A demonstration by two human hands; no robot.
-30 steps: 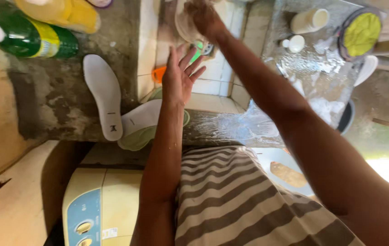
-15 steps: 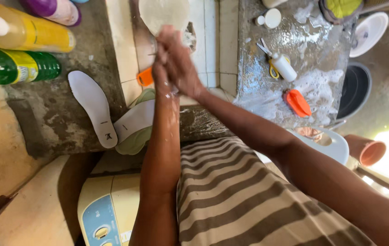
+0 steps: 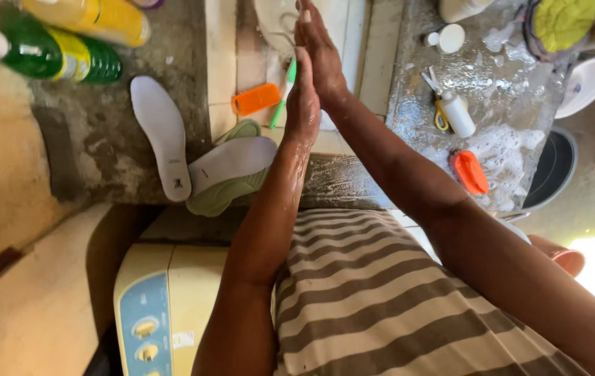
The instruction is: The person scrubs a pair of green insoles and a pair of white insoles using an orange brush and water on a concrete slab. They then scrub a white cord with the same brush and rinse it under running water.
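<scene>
the white sink (image 3: 269,21) is cut off at the top edge and partly hidden behind the hands, so what lies in it cannot be made out. a green-handled brush (image 3: 285,94) shows only as a strip behind the left wrist. the left hand (image 3: 303,97) and right hand (image 3: 319,52) are flat, fingers straight, pressed palm to palm above the tiled ledge; both look wet and hold nothing. an orange brush (image 3: 256,99) lies just left of them. further left on the desk (image 3: 88,146) lie a white insole (image 3: 161,143) and a white and green shoe (image 3: 229,174). soap foam (image 3: 503,150) spreads on the right.
</scene>
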